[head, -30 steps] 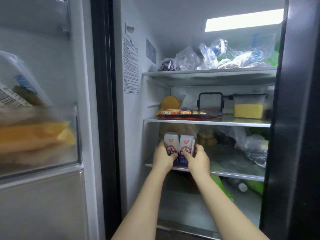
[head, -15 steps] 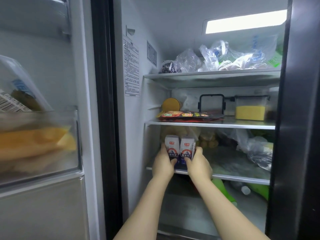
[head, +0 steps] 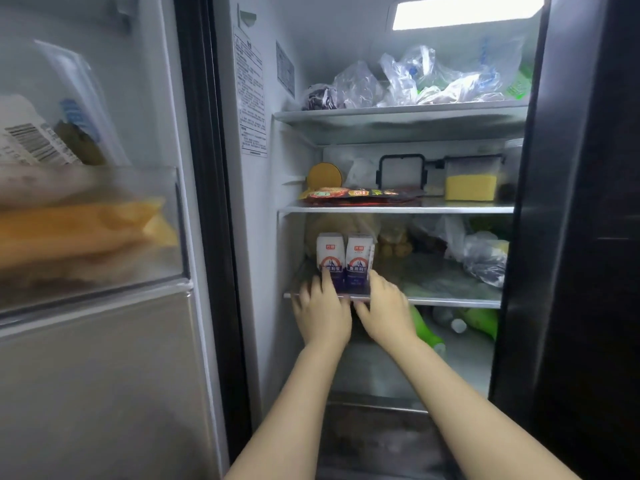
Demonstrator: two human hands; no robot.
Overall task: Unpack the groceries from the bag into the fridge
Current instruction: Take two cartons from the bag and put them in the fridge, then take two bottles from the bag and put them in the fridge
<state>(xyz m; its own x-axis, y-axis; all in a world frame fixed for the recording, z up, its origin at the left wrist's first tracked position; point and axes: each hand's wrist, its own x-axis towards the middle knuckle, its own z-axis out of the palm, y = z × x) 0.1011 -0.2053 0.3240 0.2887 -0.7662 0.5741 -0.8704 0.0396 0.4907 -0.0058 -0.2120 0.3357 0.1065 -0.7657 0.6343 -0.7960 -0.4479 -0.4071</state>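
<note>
Two small white and purple milk cartons stand side by side at the left front of the fridge's third glass shelf. My left hand is just below them at the shelf's front edge, with its straight fingertips touching the foot of the left carton. My right hand lies beside it with relaxed fingers, the fingertips near the right carton's lower corner. Neither hand holds anything. No grocery bag is in view.
The top shelf carries several plastic bags. On the second shelf lie a flat red packet, a yellow lid and a clear box of yellow food. Green bottles lie below. The open door's bin with yellow packets is at left.
Both hands have let go of the two cartons and drawn back and down to the shelf's front edge. The cartons now stand alone on the shelf.
</note>
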